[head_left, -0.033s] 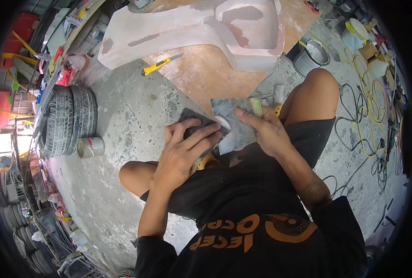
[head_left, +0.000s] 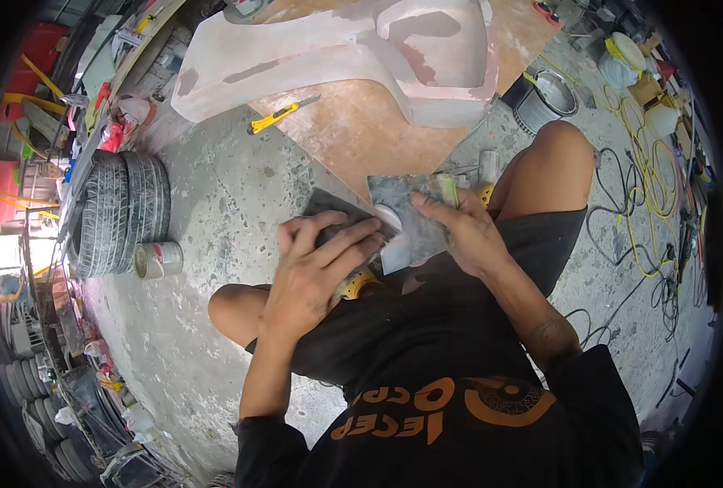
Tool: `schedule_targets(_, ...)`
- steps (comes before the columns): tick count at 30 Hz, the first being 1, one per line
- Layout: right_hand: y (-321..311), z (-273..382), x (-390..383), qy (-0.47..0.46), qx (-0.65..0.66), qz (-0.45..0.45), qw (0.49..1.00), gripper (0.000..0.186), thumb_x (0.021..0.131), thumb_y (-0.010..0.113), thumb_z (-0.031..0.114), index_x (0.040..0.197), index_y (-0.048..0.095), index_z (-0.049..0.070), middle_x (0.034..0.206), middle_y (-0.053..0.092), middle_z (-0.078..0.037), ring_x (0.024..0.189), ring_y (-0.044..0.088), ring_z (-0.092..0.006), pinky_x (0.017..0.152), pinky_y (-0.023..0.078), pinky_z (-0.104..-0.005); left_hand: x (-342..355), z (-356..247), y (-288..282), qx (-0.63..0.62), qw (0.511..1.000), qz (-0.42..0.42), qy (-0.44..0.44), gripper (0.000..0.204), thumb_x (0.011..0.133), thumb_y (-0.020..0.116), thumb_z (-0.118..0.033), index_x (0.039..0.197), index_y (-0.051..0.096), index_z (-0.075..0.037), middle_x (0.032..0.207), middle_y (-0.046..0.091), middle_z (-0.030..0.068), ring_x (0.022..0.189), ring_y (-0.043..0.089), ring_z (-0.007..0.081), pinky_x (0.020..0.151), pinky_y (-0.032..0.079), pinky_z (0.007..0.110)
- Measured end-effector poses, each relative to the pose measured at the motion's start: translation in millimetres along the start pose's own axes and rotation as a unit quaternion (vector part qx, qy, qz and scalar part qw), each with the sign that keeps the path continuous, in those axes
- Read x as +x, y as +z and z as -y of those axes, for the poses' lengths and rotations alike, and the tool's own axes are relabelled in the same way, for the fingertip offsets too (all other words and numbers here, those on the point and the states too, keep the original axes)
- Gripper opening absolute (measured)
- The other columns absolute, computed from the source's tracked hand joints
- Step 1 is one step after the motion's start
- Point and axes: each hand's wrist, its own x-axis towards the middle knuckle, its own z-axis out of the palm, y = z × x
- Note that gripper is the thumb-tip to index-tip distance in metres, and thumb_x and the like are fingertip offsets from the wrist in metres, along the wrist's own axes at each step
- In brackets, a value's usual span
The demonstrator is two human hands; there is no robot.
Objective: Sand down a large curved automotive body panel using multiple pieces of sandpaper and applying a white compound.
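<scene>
Over my lap, my right hand (head_left: 469,234) grips a thin grey smeared plate (head_left: 402,191) by its right side. A light green strip (head_left: 448,192) shows at the plate's edge beside my fingers. My left hand (head_left: 309,264) is closed on a dark flat sheet (head_left: 329,202), fingers laid across its top and thumb hidden. The sheet's right edge meets the plate, where a dab of white paste (head_left: 389,218) sits. A large pale moulded panel (head_left: 313,57) with grey and reddish patches lies in front of me.
A brown board (head_left: 353,134) lies under the panel, with a yellow utility knife (head_left: 276,116) near its left edge. At right stand an open paint bucket (head_left: 544,102) and tangled cables (head_left: 650,203). Tyres (head_left: 126,213) and a can (head_left: 159,259) are at left.
My left hand has shifted slightly left with the dark sheet. The right hand and plate have barely moved.
</scene>
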Motion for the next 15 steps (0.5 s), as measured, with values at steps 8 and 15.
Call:
schedule_targets(8, 10.1, 13.2, -2.7, -0.011, 0.015, 0.063, 0.998, 0.025, 0.095, 0.066, 0.021, 0.104, 0.068, -0.002, 0.094, 0.069, -0.005, 0.085, 0.061, -0.0088, 0.078, 0.049, -0.0259, 5.4, 1.0, -5.4, 0.039, 0.999, -0.006, -0.009, 0.038, 0.08, 0.059, -0.011, 0.116, 0.069, -0.01, 0.128, 0.063, -0.0015, 0.113, 0.053, 0.0243, 0.092, 0.036, 0.038)
schedule_targets(15, 13.1, 12.6, -3.1, -0.107, 0.037, 0.028, 0.993, 0.027, 0.096, 0.066, 0.023, 0.107, 0.069, -0.002, 0.091, 0.069, -0.003, 0.08, 0.06, -0.0083, 0.076, 0.049, -0.0273, -0.1, 9.4, 39.7, -0.049, 0.99, -0.123, 0.04, 0.044, 0.08, 0.06, -0.007, 0.124, 0.061, -0.01, 0.134, 0.054, 0.0073, 0.122, 0.047, 0.0298, 0.099, 0.036, 0.043)
